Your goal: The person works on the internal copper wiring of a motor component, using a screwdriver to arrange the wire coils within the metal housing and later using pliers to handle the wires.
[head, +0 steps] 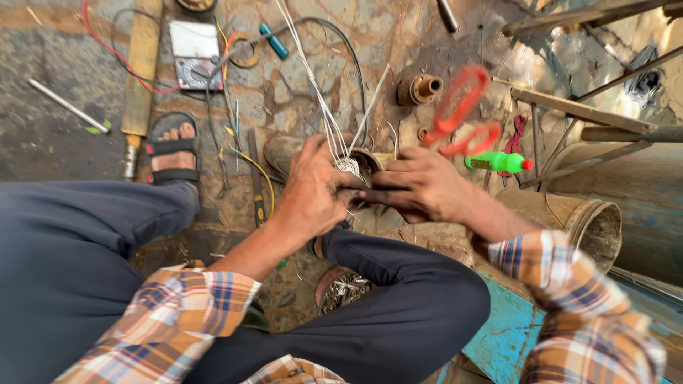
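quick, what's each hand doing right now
Left hand: closed around the rusty cylinder with white wires at its end.
Right hand: fingers curled at the same wire end; exact grip cannot be told.

The motor stator [359, 165] was dull, grimy metal, its white wires [320, 92] smooth and thinly coated. The green bottle [498, 162] was glossy plastic; the stone floor [64, 135] was rough and cracked.

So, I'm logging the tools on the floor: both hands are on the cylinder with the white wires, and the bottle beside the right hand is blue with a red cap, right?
Not quite. In the head view the bottle is green with a red cap. The rest holds: both the left hand and right hand are on the cylinder with the white wires.
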